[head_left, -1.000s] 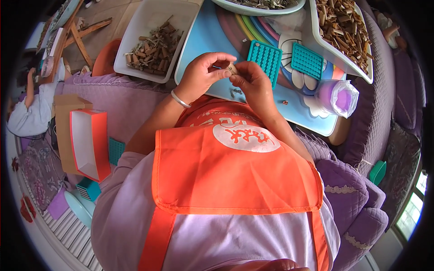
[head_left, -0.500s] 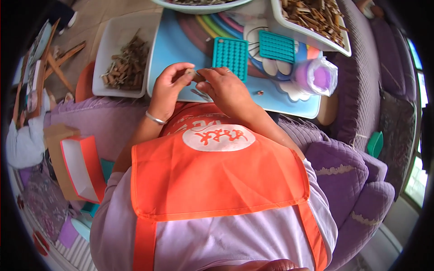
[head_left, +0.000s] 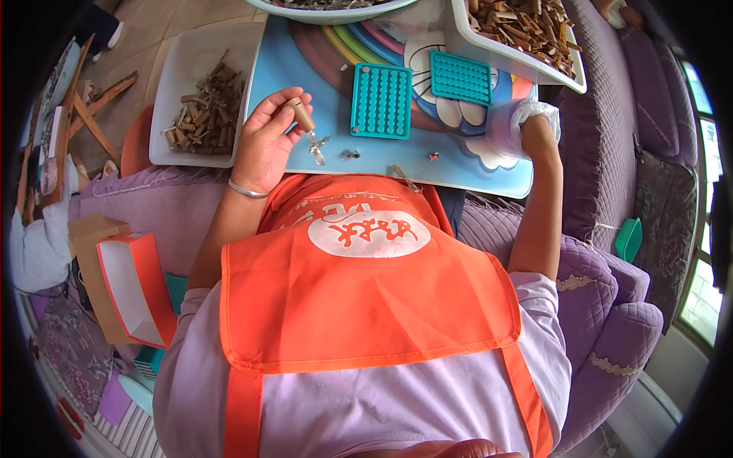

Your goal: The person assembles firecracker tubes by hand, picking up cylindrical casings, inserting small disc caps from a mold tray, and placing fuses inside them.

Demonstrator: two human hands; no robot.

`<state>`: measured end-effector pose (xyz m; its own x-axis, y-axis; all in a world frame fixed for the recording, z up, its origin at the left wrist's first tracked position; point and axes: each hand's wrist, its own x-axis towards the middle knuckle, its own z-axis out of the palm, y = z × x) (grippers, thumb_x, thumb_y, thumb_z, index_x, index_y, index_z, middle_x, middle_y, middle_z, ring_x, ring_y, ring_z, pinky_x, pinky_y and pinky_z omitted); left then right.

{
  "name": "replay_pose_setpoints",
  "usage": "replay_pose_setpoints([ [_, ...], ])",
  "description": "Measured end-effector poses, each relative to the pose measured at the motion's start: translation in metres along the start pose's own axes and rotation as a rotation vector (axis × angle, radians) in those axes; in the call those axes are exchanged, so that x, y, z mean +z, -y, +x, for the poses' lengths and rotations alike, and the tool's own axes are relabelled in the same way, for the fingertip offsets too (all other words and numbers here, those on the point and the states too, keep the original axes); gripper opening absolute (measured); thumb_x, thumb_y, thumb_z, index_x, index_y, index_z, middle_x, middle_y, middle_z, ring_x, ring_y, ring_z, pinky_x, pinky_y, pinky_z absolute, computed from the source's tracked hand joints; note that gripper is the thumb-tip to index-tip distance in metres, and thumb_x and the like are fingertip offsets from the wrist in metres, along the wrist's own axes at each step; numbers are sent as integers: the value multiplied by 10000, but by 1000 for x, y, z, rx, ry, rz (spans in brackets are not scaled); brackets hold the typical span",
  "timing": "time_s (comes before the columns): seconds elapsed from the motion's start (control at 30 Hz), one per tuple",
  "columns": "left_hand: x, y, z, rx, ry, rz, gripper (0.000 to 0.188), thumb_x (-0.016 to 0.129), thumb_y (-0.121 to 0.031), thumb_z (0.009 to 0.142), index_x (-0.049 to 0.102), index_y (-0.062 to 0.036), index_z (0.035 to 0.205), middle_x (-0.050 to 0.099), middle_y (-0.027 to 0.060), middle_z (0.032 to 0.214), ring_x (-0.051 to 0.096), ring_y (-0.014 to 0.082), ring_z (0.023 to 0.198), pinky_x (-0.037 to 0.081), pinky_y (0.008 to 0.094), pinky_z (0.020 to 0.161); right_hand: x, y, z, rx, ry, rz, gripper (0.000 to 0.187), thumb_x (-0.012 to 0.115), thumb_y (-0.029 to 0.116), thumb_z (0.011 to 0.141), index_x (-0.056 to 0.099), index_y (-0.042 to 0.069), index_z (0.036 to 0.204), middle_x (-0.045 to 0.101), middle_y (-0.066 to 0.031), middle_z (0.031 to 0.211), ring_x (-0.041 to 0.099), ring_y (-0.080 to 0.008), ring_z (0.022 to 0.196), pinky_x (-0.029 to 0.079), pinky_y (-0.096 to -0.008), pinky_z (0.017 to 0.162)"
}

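My left hand (head_left: 267,137), over the left part of the low table, pinches a small brown cylinder (head_left: 302,117) between thumb and fingers. A clear, shiny strand-like piece (head_left: 317,149) hangs from the cylinder's lower end. My right hand (head_left: 539,131) reaches down into a purple tub (head_left: 500,126) lined with a clear plastic bag (head_left: 534,109); its fingers are hidden inside. Two teal trays with rows of round cells, one larger (head_left: 382,101) and one smaller (head_left: 461,78), lie between my hands. A small dark piece (head_left: 350,154) and a reddish bit (head_left: 434,156) lie near the front edge.
A white bin of similar brown cylinders (head_left: 162,114) stands left of the blue table (head_left: 458,177). A white bin of brown wooden-looking pieces (head_left: 489,47) is at the back right. A pale round basin (head_left: 328,17) sits at the far edge. A purple quilted sofa (head_left: 603,114) flanks the right.
My right hand has left the left hand and moved right into the bag-lined tub. My left hand has stayed with the cylinder, now tilted, with the clear piece dangling from it.
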<state>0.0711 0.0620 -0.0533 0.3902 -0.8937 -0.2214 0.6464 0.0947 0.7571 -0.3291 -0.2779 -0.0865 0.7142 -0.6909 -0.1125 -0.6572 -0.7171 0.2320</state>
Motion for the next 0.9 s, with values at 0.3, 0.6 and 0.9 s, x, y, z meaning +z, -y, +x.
replay_pose_setpoints([
  [0.3,14,-4,-4,-55,69,-48,244,534,-106,953,562,-44,1188,601,95,1153,571,177,1053,463,322,910,-94,37,-5,199,18,397,177,633,112,763,689,24,906,678,-164,840,659,-315,766,503,-374,682],
  [0.6,49,-5,-15,-176,212,68,298,545,-128,944,516,-54,1231,592,96,1161,570,163,1045,471,306,897,-153,168,-44,164,-411,1752,125,672,44,855,656,-1,970,668,-34,883,590,-89,769,459,-208,679],
  [0.9,63,-6,-19,-55,390,229,286,539,-119,953,530,-47,1229,588,59,1123,583,139,974,478,285,873,-153,256,-23,3,-224,1676,56,669,35,830,651,22,882,649,-70,803,596,-150,702,467,-270,591],
])
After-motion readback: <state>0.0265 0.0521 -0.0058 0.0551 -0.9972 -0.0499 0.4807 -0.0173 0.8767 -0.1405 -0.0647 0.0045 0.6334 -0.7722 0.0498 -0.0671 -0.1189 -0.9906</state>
